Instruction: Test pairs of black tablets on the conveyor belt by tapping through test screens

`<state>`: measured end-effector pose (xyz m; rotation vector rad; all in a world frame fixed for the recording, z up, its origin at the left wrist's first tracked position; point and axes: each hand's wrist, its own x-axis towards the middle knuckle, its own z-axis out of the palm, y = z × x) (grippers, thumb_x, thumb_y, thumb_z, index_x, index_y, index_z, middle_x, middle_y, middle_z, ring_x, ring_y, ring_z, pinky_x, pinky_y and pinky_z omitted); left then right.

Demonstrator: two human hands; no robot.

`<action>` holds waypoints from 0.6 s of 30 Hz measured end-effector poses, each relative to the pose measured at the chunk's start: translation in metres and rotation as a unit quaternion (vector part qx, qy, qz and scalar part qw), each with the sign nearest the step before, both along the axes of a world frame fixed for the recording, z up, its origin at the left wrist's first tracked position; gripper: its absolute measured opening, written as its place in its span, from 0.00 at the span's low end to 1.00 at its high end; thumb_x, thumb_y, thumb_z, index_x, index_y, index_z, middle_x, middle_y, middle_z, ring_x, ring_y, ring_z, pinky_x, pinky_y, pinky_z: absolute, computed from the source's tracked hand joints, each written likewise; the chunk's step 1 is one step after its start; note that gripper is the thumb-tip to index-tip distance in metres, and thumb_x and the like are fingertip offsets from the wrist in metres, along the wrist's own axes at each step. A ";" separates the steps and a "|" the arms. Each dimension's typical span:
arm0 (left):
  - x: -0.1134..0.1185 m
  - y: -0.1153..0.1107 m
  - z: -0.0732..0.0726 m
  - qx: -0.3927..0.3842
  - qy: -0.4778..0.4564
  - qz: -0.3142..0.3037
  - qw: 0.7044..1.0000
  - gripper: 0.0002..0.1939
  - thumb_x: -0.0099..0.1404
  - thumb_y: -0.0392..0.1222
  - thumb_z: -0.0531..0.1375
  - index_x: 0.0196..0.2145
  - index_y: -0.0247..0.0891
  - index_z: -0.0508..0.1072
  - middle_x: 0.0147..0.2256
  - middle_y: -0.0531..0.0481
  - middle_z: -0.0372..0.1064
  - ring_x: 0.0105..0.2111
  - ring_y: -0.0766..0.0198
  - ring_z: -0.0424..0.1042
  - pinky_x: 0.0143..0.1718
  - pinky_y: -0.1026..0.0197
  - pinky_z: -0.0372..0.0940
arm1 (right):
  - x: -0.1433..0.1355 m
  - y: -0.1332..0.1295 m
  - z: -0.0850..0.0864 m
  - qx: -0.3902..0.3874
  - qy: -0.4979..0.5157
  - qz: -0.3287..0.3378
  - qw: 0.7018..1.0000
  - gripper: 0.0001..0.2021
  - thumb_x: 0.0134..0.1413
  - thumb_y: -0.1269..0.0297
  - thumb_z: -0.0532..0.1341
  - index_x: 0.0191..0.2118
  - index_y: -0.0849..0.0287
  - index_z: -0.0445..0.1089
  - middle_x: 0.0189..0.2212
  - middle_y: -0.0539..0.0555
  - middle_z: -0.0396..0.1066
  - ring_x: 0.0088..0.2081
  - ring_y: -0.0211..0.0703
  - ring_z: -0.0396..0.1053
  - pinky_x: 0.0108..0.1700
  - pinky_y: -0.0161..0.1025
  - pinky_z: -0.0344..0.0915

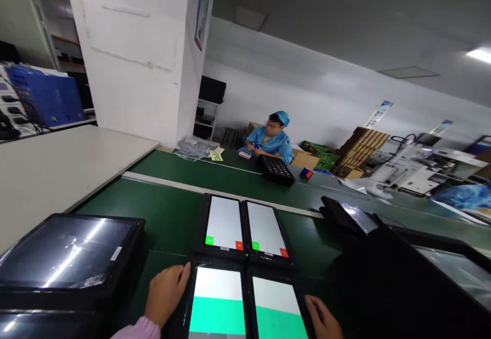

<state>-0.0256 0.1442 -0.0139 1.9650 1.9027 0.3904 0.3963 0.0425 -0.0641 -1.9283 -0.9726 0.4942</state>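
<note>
Two lit tablets in black frames stand side by side at the bottom centre, the left tablet [217,303] and the right tablet [278,308] both showing white over green. My left hand [166,291] is closed at the outer left edge of the black frame, its fingers pressed together. At the outer right edge, my right hand [323,318] is closed on the frame, partly cut off by the picture. Beyond them lie two more tablets [224,221] [266,226] with white screens and small green and red squares.
Dark-screened devices [69,252] are stacked at the left. More black devices [441,262] fill the right. Across the green bench [169,196] sits a person [270,139] in blue, near a black tray [276,169]. A white pillar [134,63] rises at the back left.
</note>
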 end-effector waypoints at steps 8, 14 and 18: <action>-0.011 0.004 -0.022 0.054 -0.115 -0.022 0.992 0.23 0.69 0.54 0.46 0.19 0.40 0.56 0.20 0.50 0.63 0.23 0.61 0.65 0.28 0.60 0.48 | -0.017 0.001 0.015 0.005 -0.009 -0.001 1.000 0.25 0.34 0.35 0.61 0.25 0.54 0.76 0.31 0.58 0.77 0.39 0.60 0.75 0.40 0.45 0.73; -0.023 0.008 -0.021 0.072 -0.282 -0.036 0.956 0.26 0.66 0.62 0.47 0.20 0.41 0.50 0.20 0.54 0.53 0.23 0.63 0.57 0.27 0.60 0.51 | -0.020 0.000 0.020 -0.011 0.018 -0.012 1.000 0.24 0.29 0.36 0.62 0.21 0.53 0.75 0.30 0.58 0.78 0.38 0.61 0.75 0.38 0.44 0.73; -0.026 0.007 -0.021 0.051 -0.303 -0.022 0.951 0.27 0.65 0.65 0.48 0.20 0.41 0.51 0.19 0.55 0.51 0.22 0.64 0.56 0.26 0.60 0.50 | -0.014 0.004 0.013 -0.012 0.013 -0.024 1.000 0.23 0.25 0.36 0.63 0.18 0.51 0.75 0.28 0.58 0.78 0.36 0.63 0.76 0.38 0.46 0.73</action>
